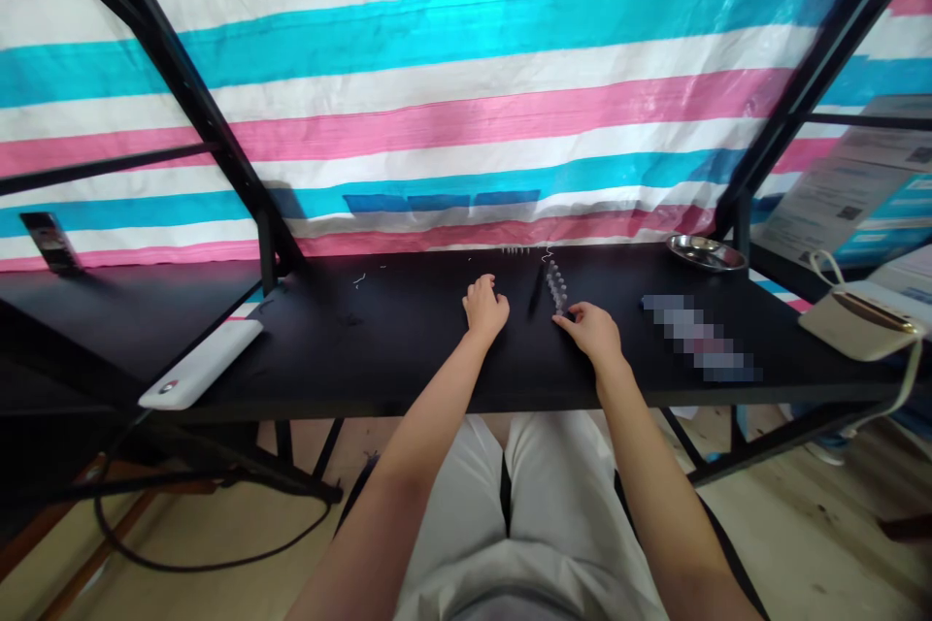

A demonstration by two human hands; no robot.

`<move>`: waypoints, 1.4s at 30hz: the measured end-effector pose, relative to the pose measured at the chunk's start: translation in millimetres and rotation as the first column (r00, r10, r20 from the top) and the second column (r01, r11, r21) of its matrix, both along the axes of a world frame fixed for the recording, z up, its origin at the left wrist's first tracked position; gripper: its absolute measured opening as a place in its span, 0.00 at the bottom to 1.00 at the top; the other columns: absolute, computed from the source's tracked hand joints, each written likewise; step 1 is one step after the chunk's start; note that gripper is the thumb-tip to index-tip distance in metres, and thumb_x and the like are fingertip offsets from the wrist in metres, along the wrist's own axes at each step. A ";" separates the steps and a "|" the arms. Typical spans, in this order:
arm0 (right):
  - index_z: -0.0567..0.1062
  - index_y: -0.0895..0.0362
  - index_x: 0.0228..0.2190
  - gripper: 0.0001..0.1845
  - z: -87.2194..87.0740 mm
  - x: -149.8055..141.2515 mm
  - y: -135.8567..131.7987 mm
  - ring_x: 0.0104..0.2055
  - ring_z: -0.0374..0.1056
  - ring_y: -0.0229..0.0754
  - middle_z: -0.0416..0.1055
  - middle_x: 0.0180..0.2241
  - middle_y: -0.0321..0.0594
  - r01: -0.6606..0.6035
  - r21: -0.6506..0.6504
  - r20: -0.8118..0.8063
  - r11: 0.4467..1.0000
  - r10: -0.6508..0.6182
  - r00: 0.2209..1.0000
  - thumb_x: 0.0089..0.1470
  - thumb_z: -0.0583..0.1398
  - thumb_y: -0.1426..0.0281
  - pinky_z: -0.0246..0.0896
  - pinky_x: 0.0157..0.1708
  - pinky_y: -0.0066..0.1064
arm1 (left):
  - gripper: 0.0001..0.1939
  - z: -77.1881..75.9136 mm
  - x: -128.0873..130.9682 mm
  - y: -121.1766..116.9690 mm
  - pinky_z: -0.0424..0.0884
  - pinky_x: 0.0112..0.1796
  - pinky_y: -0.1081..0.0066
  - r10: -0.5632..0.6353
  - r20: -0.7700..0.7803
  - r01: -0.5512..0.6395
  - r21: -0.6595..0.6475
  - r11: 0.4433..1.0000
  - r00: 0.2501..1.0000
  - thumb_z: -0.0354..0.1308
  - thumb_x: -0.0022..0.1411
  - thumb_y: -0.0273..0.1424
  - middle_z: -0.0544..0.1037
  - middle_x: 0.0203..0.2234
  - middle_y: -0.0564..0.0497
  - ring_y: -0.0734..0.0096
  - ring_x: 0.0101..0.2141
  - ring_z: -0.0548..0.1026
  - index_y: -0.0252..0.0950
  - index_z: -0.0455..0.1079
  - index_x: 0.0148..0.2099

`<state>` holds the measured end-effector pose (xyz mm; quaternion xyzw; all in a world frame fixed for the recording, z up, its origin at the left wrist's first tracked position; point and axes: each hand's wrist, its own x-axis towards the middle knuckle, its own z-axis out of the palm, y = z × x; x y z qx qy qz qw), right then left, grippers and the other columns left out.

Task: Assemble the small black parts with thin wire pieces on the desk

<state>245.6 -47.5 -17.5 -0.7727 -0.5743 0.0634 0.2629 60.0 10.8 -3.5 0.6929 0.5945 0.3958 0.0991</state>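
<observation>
Forearms (659, 475) | right grip (588, 330) at clear beaded strip (555, 286) | left grip (485, 306) near black pen (537, 289)

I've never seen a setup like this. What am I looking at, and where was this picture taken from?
There is no machine here: this is a person's own view, from a camera worn on the head and looking down at their two bare hands. The left hand rests on a black table. The right hand has its fingertips at the near end of a row of small clear pieces. Neither hand clearly holds anything. Beside the row lies a slim dark tool, and a metal dish sits further right.
</observation>
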 end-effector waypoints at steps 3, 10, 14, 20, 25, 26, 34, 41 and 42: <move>0.74 0.56 0.36 0.21 -2.7 3.1 -1.5 0.35 0.67 0.43 0.72 0.31 0.39 -0.004 0.033 0.021 0.999 0.004 1.000 0.46 0.60 0.53 0.53 0.31 0.30 | 0.20 -0.4 -0.3 -0.4 0.61 0.47 0.53 0.039 -0.056 -0.044 -0.093 0.995 0.998 0.52 0.52 0.24 0.71 0.47 0.44 0.54 0.49 0.65 0.38 0.60 0.49; 0.74 0.55 0.33 0.18 -3.7 1.0 -3.1 0.35 0.65 0.41 0.70 0.30 0.37 -0.023 0.057 0.048 0.998 0.021 0.999 0.47 0.59 0.54 0.50 0.30 0.30 | 0.23 -6.1 3.1 -4.8 0.59 0.47 0.52 -0.055 -0.188 0.042 -0.072 0.997 0.981 0.50 0.52 0.24 0.69 0.48 0.42 0.53 0.50 0.63 0.36 0.60 0.52; 0.73 0.54 0.33 0.16 -3.2 0.2 -2.6 0.35 0.65 0.42 0.70 0.30 0.37 -0.032 0.046 0.051 0.998 0.030 0.998 0.48 0.59 0.55 0.49 0.30 0.30 | 0.21 -4.7 3.9 -8.1 0.60 0.45 0.57 -0.126 -0.219 0.141 0.054 0.989 0.968 0.49 0.55 0.24 0.70 0.46 0.44 0.57 0.46 0.65 0.38 0.62 0.52; 0.73 0.54 0.33 0.15 -3.9 -1.1 -1.9 0.35 0.64 0.41 0.70 0.30 0.36 -0.050 0.059 0.060 0.997 0.047 0.997 0.49 0.58 0.57 0.48 0.30 0.30 | 0.19 -3.2 7.2 -11.7 0.59 0.44 0.64 -0.334 -0.342 0.417 0.206 0.885 0.878 0.46 0.60 0.24 0.72 0.42 0.49 0.66 0.42 0.66 0.41 0.66 0.52; 0.72 0.55 0.33 0.14 -4.1 -4.3 0.0 0.35 0.64 0.42 0.70 0.30 0.36 -0.067 0.056 0.083 0.996 0.062 0.995 0.51 0.57 0.58 0.48 0.29 0.30 | 0.17 -6.6 8.2 -10.6 0.59 0.43 0.63 -0.334 -0.415 0.444 0.201 0.873 0.846 0.48 0.62 0.28 0.71 0.42 0.48 0.66 0.42 0.66 0.41 0.68 0.52; 0.72 0.55 0.33 0.14 -4.1 -5.0 0.6 0.36 0.64 0.42 0.70 0.30 0.37 -0.070 0.054 0.091 0.996 0.065 0.994 0.51 0.57 0.58 0.48 0.29 0.30 | 0.16 -6.9 8.0 -10.3 0.59 0.43 0.63 -0.332 -0.418 0.440 0.192 0.877 0.845 0.48 0.62 0.28 0.71 0.42 0.48 0.66 0.42 0.66 0.41 0.68 0.51; 0.71 0.55 0.32 0.09 -2.9 -10.0 3.5 0.35 0.66 0.41 0.71 0.31 0.38 -0.118 0.043 0.126 0.992 0.112 0.986 0.54 0.55 0.64 0.50 0.30 0.30 | 0.10 -0.1 8.6 -15.1 0.57 0.46 0.64 -0.336 -0.315 0.387 0.114 0.915 0.888 0.49 0.62 0.30 0.72 0.42 0.49 0.66 0.43 0.67 0.41 0.70 0.44; 0.71 0.56 0.33 0.07 -0.4 -19.5 5.3 0.34 0.67 0.41 0.72 0.31 0.40 -0.192 0.029 0.136 0.981 0.186 0.973 0.55 0.55 0.67 0.52 0.31 0.29 | 0.08 6.5 7.9 -18.7 0.58 0.47 0.66 -0.269 -0.130 0.293 0.238 0.926 0.954 0.46 0.64 0.33 0.71 0.43 0.48 0.68 0.45 0.68 0.39 0.64 0.43; 0.71 0.56 0.33 0.07 0.2 -22.4 5.8 0.34 0.67 0.41 0.72 0.31 0.40 -0.227 0.027 0.134 0.973 0.222 0.966 0.55 0.55 0.67 0.52 0.31 0.29 | 0.09 6.4 8.0 -18.3 0.58 0.47 0.66 -0.257 -0.095 0.274 0.282 0.920 0.962 0.46 0.64 0.33 0.71 0.44 0.47 0.68 0.45 0.68 0.38 0.63 0.43</move>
